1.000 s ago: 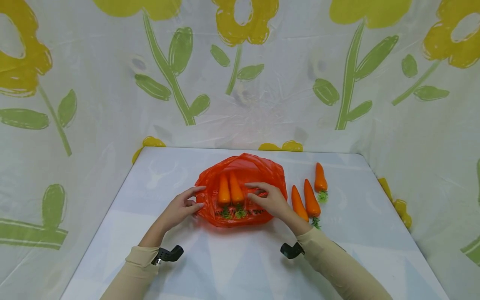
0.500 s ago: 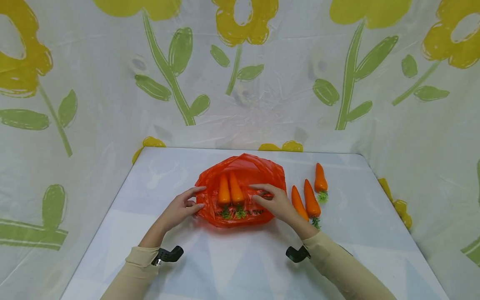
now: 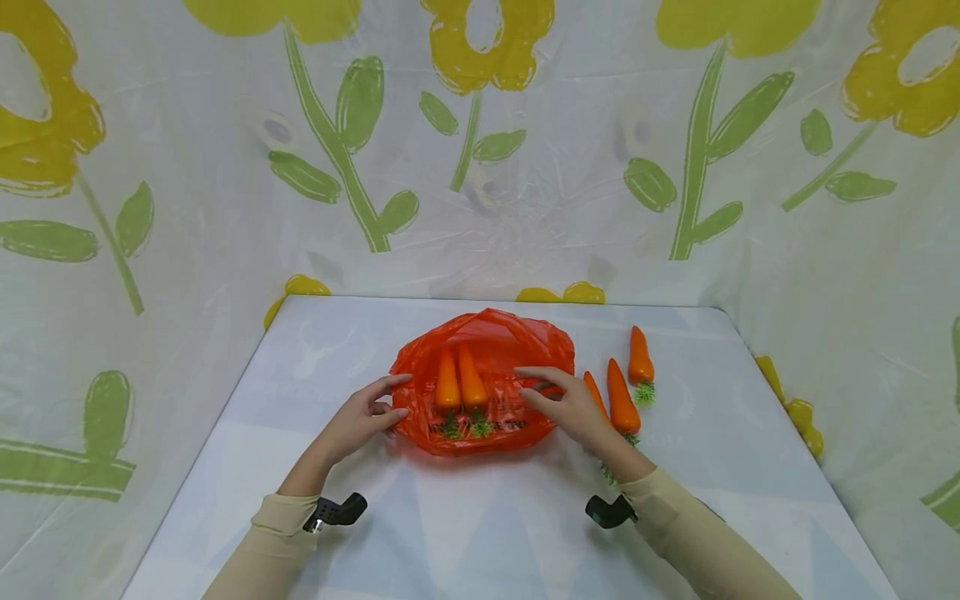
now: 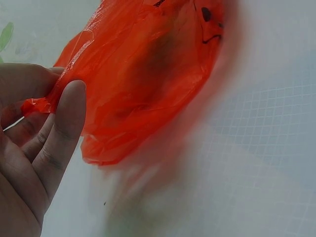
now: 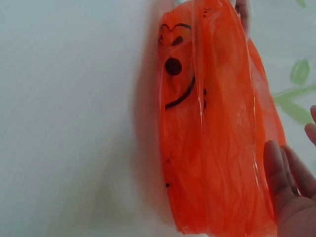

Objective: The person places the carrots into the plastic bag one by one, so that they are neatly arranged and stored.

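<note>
A thin red plastic bag [image 3: 517, 433] lies spread on the table with its mouth gaping, and black print shows on it. Inside rest two orange carrots [image 3: 447, 383] side by side, green tops toward me. My left hand [image 3: 360, 421] pinches the bag's left rim between thumb and fingers; the left wrist view shows the film caught there by the left hand [image 4: 29, 148]. Over the bag's right part hovers my right hand [image 3: 573, 408], fingers loosely extended and holding nothing. In the right wrist view, the right hand [image 5: 296, 187] is beside the bag's edge; contact is unclear.
Right of the bag lie three more carrots: a far one [image 3: 641, 357], a middle one [image 3: 622, 400] and one partly hidden [image 3: 595, 392] behind my right hand. White table [image 3: 300, 358] surrounds them. A flower-printed curtain [image 3: 540, 192] encloses the back and sides.
My right hand has drifted right across the bag, away from the two carrots inside. The bag's right rim has shifted slightly outward. My left hand has stayed put.
</note>
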Available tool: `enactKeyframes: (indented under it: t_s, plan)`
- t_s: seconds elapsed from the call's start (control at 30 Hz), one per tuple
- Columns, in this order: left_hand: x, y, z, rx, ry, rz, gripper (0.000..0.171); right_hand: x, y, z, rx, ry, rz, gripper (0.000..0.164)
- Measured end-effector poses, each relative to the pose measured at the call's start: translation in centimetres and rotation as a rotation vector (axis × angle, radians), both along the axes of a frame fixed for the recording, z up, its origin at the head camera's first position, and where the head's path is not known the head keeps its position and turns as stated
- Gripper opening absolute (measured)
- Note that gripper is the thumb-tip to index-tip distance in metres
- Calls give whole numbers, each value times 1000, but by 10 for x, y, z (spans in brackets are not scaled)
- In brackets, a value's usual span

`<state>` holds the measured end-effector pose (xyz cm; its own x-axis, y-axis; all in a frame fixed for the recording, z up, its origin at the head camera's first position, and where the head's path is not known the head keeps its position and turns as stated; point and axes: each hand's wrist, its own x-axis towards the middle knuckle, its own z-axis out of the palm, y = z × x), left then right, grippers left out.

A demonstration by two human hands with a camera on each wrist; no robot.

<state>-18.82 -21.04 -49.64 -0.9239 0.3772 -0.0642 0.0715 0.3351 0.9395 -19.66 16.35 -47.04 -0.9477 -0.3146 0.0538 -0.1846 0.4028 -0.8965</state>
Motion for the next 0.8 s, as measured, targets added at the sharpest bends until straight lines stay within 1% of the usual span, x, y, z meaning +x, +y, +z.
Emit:
enactKeyframes:
  t_s: [0.17, 0.4, 0.6, 0.8]
  plan:
    - [0, 0, -1, -5, 2, 2, 59, 1, 6, 3, -10, 35, 8, 37]
    - [0, 1, 0, 1, 0, -1, 58, 4, 13, 4, 15, 82, 8, 36]
    - [0, 1, 1, -5, -1, 1, 58, 6, 18, 3, -13, 92, 24, 37]
    - [0, 1, 0, 0, 7, 4, 58, 7, 24, -1, -39, 70, 8, 38]
